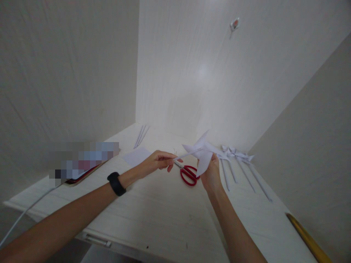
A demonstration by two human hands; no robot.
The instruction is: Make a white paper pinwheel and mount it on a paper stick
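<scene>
My right hand (211, 176) holds a white paper pinwheel (202, 153) up above the desk, its blades spread out. My left hand (158, 163), with a black band on the wrist, pinches the end of a thin rolled paper stick (189, 153) that reaches to the pinwheel's middle. Red-handled scissors (188, 174) lie on the desk just below and between the two hands.
Several finished paper pinwheels on sticks (239, 160) lie at the right of the white desk (164, 212). A square paper sheet (136, 156) and spare paper sticks (141, 136) lie further back. A phone with a cable (79, 176) rests left; a yellow rod (307, 237) sits bottom right.
</scene>
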